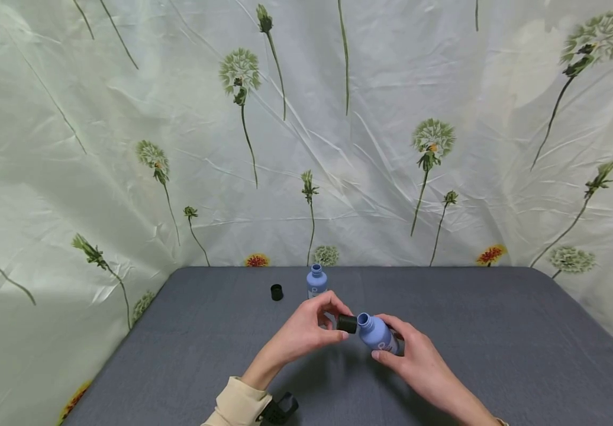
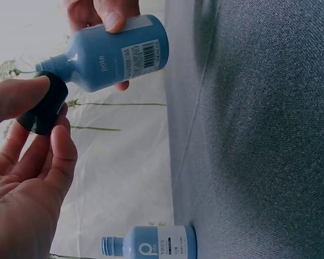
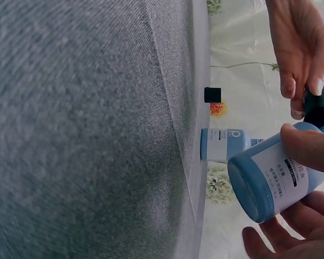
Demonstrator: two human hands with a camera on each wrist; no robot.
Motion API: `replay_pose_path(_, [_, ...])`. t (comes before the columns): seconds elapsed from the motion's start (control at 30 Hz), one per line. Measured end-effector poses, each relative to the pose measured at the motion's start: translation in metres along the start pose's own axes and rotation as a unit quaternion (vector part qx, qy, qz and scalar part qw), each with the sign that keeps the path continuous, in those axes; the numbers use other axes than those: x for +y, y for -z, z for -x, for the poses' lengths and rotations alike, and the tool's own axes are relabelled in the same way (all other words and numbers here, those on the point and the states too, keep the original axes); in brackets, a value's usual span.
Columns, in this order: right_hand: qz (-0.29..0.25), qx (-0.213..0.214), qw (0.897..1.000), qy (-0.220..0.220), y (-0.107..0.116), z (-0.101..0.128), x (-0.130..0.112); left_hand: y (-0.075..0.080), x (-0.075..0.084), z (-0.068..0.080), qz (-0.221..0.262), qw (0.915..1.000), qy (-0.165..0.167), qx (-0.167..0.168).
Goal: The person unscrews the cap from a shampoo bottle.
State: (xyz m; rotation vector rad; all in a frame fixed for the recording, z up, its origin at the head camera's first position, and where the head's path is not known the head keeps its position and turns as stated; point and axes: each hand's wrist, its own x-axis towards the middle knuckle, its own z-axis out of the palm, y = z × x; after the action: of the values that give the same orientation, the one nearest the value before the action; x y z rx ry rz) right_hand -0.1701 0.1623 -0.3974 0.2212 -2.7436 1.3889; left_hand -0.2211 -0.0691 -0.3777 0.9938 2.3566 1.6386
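Between the thumb and fingers of my left hand [image 1: 309,328] is a black screw cap [image 1: 347,323], pinched by its sides. My right hand [image 1: 413,355] grips a blue bottle [image 1: 378,335] with a white label, tilted so its uncapped neck points toward the cap. Cap and bottle mouth are very close in the head view; whether they touch I cannot tell. Both hands are raised above the table, as the left wrist view shows the held bottle [image 2: 119,54] and the cap [image 2: 44,102] off the surface.
A second blue bottle [image 1: 316,280] stands upright without a cap behind my left hand. To its left, another black cap [image 1: 277,292] sits on the dark grey table [image 1: 221,331]. A white curtain [image 1: 360,177] with dandelion prints hangs behind the table.
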Motion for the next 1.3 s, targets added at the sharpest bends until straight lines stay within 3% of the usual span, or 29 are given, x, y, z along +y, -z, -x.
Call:
replay_pose_path(0.17, [0.027, 0.005, 1.0, -0.015, 0.002, -0.002, 0.0, -0.001, -0.001, -0.001, 0.008, 0.9999, 0.006, -0.001])
replay_pose_path(0.37, [0.02, 0.005, 0.999, -0.03, 0.003, -0.003, 0.001, 0.0, -0.003, 0.0, 0.001, 0.9999, 0.015, 0.003])
replay_pose_path(0.67, [-0.057, -0.012, 0.997, -0.051, 0.005, -0.005, 0.002, -0.001, -0.007, 0.001, 0.011, 0.9996, 0.025, -0.005])
replay_pose_path(0.87, [-0.1, -0.011, 0.994, -0.037, 0.007, -0.004, 0.002, -0.003, -0.009, 0.002, 0.039, 0.9984, 0.039, -0.012])
replay_pose_path(1.07, [-0.141, -0.014, 0.99, -0.016, 0.007, -0.003, 0.002, -0.004, -0.015, 0.002, 0.022, 0.9987, 0.046, -0.005])
replay_pose_path(1.3, [-0.161, -0.02, 0.986, -0.031, 0.009, -0.003, 0.003, -0.003, -0.02, 0.003, -0.009, 0.9986, 0.05, 0.013])
